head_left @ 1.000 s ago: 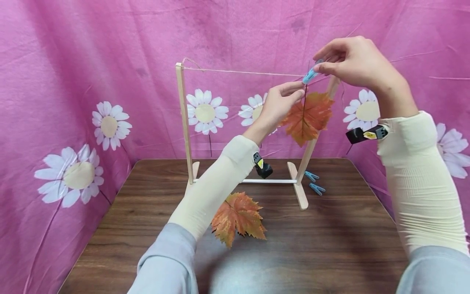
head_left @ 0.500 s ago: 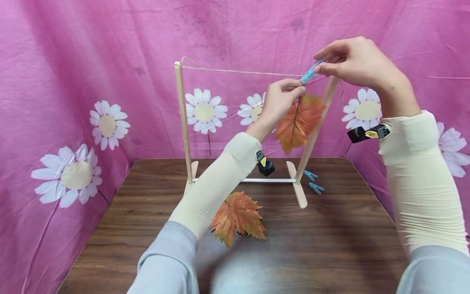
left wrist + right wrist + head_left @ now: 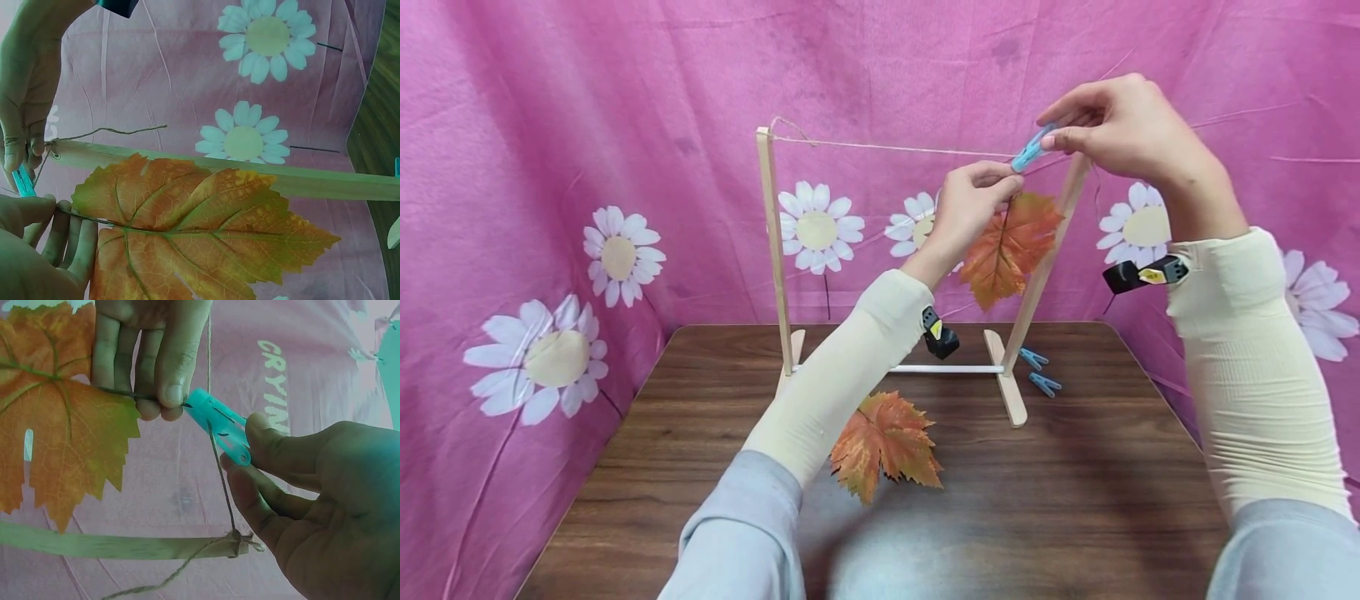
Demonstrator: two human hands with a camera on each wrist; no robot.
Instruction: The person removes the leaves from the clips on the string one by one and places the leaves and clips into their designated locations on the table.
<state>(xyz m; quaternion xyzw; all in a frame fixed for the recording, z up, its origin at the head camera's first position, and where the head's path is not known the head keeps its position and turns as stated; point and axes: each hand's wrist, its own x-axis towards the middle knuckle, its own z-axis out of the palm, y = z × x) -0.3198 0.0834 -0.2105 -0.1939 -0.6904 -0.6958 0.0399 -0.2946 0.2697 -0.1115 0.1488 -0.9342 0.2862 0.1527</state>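
High at the right of the wooden frame, my right hand (image 3: pixel 1138 129) pinches a blue clothespin (image 3: pixel 1032 150) by its handle ends. The clothespin sits on the string (image 3: pixel 895 147), as the right wrist view shows, with its nose at the leaf's stem tip. My left hand (image 3: pixel 970 204) pinches the dark stem (image 3: pixel 134 394) of an orange artificial maple leaf (image 3: pixel 1011 246) just under the clothespin. The leaf hangs below my left fingers, in front of the right post (image 3: pixel 250 172). Whether the clothespin's jaws clasp the stem I cannot tell.
Another orange leaf (image 3: pixel 887 446) lies on the brown wooden table (image 3: pixel 1037 517), partly behind my left forearm. Two blue clothespins (image 3: pixel 1045 384) rest beside the frame's right foot (image 3: pixel 1011 400). A pink cloth with printed daisies (image 3: pixel 816 229) hangs behind.
The leaf has shifted left and slightly down with its stem between my left fingers. The clothespin has moved slightly left and down. My right hand has hardly moved.
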